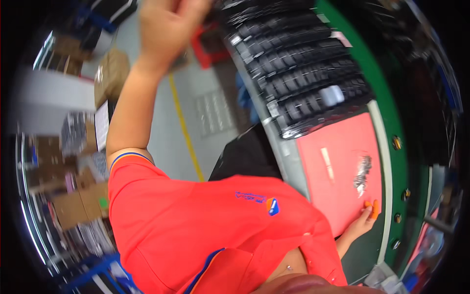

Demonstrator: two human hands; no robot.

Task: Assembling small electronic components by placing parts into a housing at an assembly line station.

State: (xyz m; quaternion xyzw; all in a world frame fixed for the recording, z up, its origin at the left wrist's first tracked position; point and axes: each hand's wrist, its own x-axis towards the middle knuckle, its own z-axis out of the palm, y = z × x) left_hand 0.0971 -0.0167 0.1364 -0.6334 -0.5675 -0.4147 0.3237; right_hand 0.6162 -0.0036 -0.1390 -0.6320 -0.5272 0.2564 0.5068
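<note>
My left hand [166, 24] is raised high at the top left edge, blurred, with its fingers partly cut off, so I cannot tell whether it holds anything. My right hand [364, 215] rests on the lower end of a red mat [338, 142], with orange finger cots on two fingertips and nothing visibly in it. Just beyond its fingers on the mat lies a small pile of shiny metal parts [362, 172]. A short pale strip [327, 164] lies to the left of that pile. My red short-sleeved shirt [205, 230] fills the lower middle of the view.
Rows of black parts in trays [298, 73] lie beyond the mat. A green bench edge with round fittings [396, 147] runs along the right. The grey floor with a yellow line [185, 130] is on the left, with cardboard boxes [111, 73] and stacked goods beside it.
</note>
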